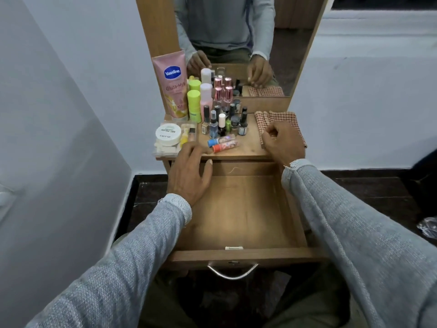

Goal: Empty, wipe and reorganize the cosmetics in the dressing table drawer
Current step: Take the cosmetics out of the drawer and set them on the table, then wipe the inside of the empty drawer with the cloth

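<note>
The wooden drawer [238, 216] is pulled out and holds nothing. The cosmetics stand on the dressing table top [250, 147]: a pink lotion tube [173, 88], green and pink bottles [194, 105], several small nail polish bottles [222, 121], and two small tubes [223, 143] lying flat near the front. My left hand [189, 174] rests with relaxed fingers on the table's front edge, just left of those tubes. My right hand [283, 143] lies with curled fingers on a red-and-white checked cloth [283, 117] at the right of the top and grips its near edge.
A white round jar [168, 134] sits on a clear plastic box [163, 151] at the table's left front corner. A mirror [236, 31] rises behind the bottles. A metal handle [233, 272] hangs on the drawer front. White walls stand on both sides.
</note>
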Available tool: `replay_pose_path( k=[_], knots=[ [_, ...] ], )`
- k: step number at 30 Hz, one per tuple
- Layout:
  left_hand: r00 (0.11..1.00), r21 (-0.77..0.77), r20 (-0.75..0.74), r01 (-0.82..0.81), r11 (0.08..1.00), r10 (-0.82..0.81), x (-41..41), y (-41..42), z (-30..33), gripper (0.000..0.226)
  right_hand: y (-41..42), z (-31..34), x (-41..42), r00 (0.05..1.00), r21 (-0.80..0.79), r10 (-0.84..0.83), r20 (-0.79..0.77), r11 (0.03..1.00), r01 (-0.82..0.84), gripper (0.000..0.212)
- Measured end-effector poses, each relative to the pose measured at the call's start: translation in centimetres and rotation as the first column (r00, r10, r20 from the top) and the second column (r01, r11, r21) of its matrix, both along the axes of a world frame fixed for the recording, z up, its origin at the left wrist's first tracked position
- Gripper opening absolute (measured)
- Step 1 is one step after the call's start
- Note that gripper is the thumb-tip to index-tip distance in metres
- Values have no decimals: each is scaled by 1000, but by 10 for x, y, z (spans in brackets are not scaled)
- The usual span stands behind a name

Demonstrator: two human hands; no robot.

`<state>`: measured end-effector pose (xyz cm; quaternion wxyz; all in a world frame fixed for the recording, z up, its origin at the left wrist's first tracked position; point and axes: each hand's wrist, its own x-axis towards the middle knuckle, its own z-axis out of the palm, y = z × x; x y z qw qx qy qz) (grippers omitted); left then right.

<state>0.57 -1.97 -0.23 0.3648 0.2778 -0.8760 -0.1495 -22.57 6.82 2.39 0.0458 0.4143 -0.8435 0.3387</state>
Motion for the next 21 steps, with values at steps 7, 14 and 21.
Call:
replay_pose_path(
  k=[7,14,21],
  knots=[
    [996,14,74,49,999,-50,-19,9,-7,15,4,-10,-24,990,227,62,-123,973,-32,46],
    [995,70,47,80,994,-83,-27,14,-11,13,7,-7,-32,967,337,192,-168,933,-127,50],
    [995,106,61,74,992,-81,-33,22,-11,11,16,-9,-33,938,358,281,-203,913,-196,37]
  ],
)
